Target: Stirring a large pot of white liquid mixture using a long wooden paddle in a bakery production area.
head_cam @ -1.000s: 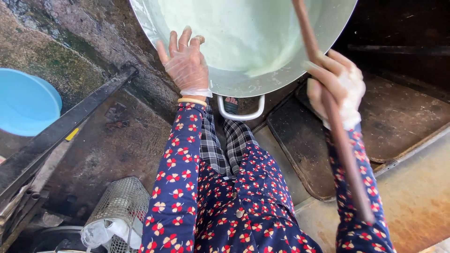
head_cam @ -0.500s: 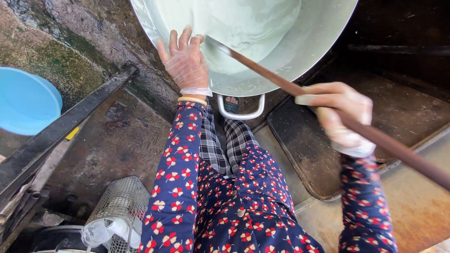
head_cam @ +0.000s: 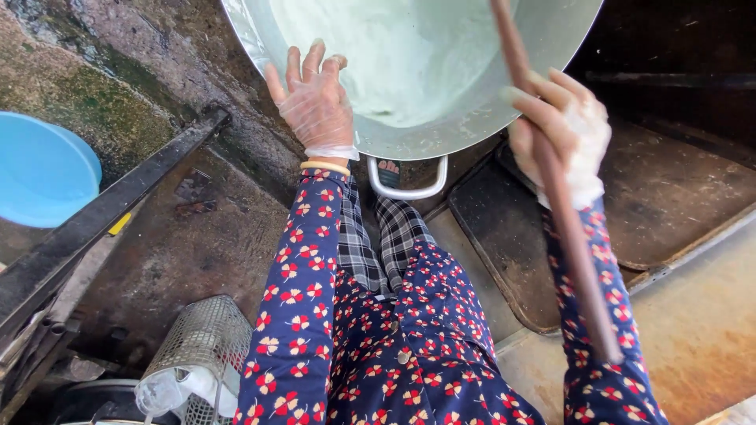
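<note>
I see the big metal pan [head_cam: 465, 118] at the top of the view, tilted, with a pale greenish-white liquid [head_cam: 394, 55] pooled inside it, and a long brown wooden stick [head_cam: 551, 197] running from inside the pan down past my right side. My right hand [head_cam: 563, 138], in a thin clear glove, is curled tight around the stick just outside the pan's rim. My left hand [head_cam: 315, 102], also gloved, lies flat with its fingers spread against the pan's outer wall, gripping nothing; a yellow band [head_cam: 324, 166] sits at that wrist. Just below the left hand a metal loop handle [head_cam: 407, 182] hangs from the pan's edge. Both sleeves are dark blue with red and white flowers, and a checked cloth [head_cam: 378, 244] shows between them. Below the right hand lies a dark, rusty metal tray [head_cam: 654, 197]. Well out to the left of the left hand sits a blue plastic basin [head_cam: 43, 169], with a black metal bar [head_cam: 102, 224] running between, and near my left elbow stands a wire mesh basket [head_cam: 201, 346] with something white in it
</note>
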